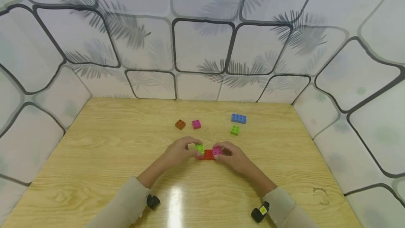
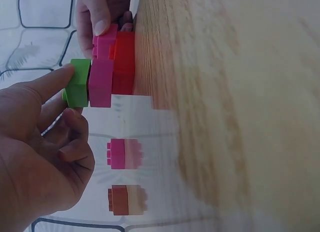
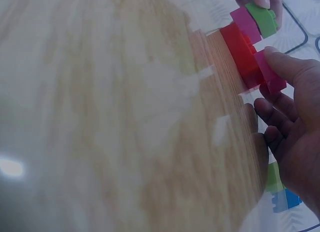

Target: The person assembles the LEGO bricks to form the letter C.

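Left hand (image 1: 181, 151): pinches a green brick (image 1: 199, 148) between thumb and fingers, on top of the lower pink brick (image 2: 101, 83); whether fully seated, cannot tell. Right hand (image 1: 233, 155): thumb and fingers clamped on the right-end pink brick (image 1: 217, 151). Hands apart, one at either end of a red brick (image 1: 208, 154), which bears both pink bricks and lies near the middle of the wooden table (image 1: 126, 129). Towards the table's far edge, left to right: one brown brick (image 1: 180, 125), set cornerwise; one loose pink brick (image 1: 196, 124), near it; one loose green brick (image 1: 235, 130); one long blue brick (image 1: 238, 118), nearer that edge. Beyond the edge: patterned wall (image 1: 202, 45).
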### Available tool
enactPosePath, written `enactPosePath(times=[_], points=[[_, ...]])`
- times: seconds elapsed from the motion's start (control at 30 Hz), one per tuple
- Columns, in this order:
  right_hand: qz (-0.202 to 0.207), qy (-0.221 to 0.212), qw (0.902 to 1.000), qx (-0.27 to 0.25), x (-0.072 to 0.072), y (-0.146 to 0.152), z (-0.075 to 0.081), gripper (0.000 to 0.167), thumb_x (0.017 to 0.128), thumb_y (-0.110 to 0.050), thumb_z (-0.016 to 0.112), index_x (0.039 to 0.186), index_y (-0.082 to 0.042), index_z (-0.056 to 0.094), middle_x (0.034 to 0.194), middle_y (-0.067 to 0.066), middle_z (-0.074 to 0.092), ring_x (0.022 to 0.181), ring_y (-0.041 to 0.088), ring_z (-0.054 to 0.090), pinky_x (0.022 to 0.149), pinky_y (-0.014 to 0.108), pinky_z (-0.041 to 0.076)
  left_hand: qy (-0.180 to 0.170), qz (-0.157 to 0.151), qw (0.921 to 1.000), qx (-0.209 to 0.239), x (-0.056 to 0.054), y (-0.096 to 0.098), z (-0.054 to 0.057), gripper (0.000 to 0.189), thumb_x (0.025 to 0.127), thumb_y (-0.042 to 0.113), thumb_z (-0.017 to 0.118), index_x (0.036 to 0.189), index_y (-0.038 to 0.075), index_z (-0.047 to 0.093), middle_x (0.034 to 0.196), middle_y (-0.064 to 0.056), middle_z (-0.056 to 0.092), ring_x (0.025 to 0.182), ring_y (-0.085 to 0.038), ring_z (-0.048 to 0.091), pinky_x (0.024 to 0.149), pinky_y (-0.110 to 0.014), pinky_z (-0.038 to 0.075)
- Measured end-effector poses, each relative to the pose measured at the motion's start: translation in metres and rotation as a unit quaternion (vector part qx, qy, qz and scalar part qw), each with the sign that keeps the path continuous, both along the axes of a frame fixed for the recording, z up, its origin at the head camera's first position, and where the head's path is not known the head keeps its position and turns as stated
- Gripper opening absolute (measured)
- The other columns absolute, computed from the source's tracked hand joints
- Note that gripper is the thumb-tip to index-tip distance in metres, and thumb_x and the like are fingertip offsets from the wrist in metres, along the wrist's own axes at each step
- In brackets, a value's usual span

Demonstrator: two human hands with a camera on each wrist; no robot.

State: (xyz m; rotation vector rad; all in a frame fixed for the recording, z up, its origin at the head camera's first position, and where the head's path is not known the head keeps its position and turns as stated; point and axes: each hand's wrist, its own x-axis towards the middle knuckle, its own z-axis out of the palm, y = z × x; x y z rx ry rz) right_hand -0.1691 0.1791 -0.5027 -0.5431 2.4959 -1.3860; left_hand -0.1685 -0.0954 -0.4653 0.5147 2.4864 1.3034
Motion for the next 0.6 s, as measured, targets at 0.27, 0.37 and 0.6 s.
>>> enactPosePath(times=[0.27,0.37,0.6], points=[[-0.010,-0.011,0.9998,0.012,-0.0007,-0.0005,-0.0019,0.035,0.095,-0.038,0.070,0.128,-0.030,0.065,0.116,-0.006,0.063,0.103,0.017,0.054,0.091,0.033,0.046,0.017,0.000,0.9997,-0.018,-0.0022,-0.0001,-0.0057,0.043,0.092,0.043,0.072,0.131,0.025,0.067,0.137,0.002,0.062,0.095,-0.015,0.059,0.074,-0.032,0.052],[-0.015,-0.016,0.9997,0.012,-0.0007,0.0009,-0.0013,0.034,0.094,-0.038,0.071,0.127,-0.030,0.065,0.117,-0.006,0.063,0.103,0.017,0.055,0.091,0.033,0.046,0.015,0.005,0.9998,-0.013,-0.0023,0.0009,-0.0071,0.043,0.091,0.043,0.073,0.130,0.026,0.068,0.139,0.000,0.062,0.099,-0.015,0.059,0.076,-0.032,0.052],[-0.005,-0.012,0.9999,-0.002,-0.0036,-0.0008,-0.0014,0.033,0.094,-0.036,0.071,0.126,-0.027,0.066,0.113,-0.002,0.063,0.099,0.019,0.053,0.086,0.030,0.046,0.015,0.015,0.9996,-0.020,-0.0011,0.0010,-0.0026,0.043,0.090,0.042,0.074,0.130,0.025,0.069,0.139,-0.001,0.062,0.096,-0.016,0.059,0.074,-0.033,0.051]])
